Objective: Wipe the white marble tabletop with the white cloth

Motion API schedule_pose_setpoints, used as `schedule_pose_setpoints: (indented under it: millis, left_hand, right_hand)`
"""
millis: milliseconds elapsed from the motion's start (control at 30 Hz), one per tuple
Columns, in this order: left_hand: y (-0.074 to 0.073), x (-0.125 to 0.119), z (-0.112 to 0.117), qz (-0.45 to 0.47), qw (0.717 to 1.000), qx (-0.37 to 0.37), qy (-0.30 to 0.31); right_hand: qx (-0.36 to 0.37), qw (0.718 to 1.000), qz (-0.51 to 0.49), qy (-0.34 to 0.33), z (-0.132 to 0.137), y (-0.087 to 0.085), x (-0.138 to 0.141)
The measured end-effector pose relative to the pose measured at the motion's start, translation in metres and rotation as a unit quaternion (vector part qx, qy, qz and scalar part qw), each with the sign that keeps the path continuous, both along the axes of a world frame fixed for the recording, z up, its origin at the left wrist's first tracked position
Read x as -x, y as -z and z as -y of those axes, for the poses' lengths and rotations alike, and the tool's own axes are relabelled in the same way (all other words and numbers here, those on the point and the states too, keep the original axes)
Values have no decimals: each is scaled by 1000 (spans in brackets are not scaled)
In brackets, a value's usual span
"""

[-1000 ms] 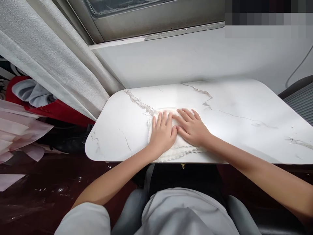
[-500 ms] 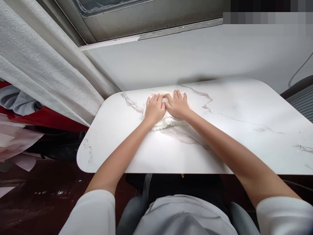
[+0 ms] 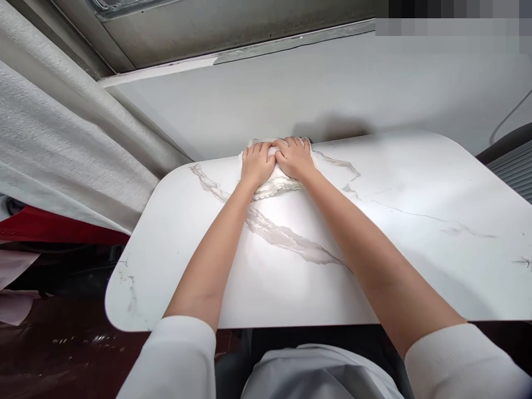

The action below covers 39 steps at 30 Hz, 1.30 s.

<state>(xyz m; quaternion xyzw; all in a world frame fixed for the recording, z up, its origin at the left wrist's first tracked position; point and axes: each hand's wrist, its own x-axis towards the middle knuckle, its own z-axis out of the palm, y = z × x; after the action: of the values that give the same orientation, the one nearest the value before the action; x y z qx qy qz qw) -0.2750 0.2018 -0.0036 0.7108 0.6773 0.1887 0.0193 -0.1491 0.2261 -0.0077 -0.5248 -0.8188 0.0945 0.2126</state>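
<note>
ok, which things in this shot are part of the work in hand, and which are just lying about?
In use: left hand and right hand, both pressed on the white cloth; the marble-look table under it.
Lying about: grey curtain, red item at left, wall cable, grey chair at right.

Glossy, smooth marble-look tabletop (image 3: 415,233) — soft, fluffy white cloth (image 3: 277,188) — coarse-woven grey curtain (image 3: 62,155), matt painted wall (image 3: 332,83)

A white marble-veined table (image 3: 415,233) carries a bunched white cloth (image 3: 277,188) at its far edge.
</note>
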Motion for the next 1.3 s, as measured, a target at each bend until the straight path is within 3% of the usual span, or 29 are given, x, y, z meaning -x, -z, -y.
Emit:
schedule_pose_setpoints:
  millis: [400,667,900,1300]
  left_hand:
    - [-2,-56,-19,-35,999,6,6]
    - [0,-76,0,-33,999,-12,26]
    - [0,-92,54,-48,999,-7,17]
    - [-1,-105,188,-77,994,6,81]
  right_hand:
    - [9,1000,21,11,-19,-3,-55]
    - [-4,999,24,33,3,-1,-73]
    - [-12,998,55,21,50,-2,-89]
    - [-25,995,100,3,188,-4,-114]
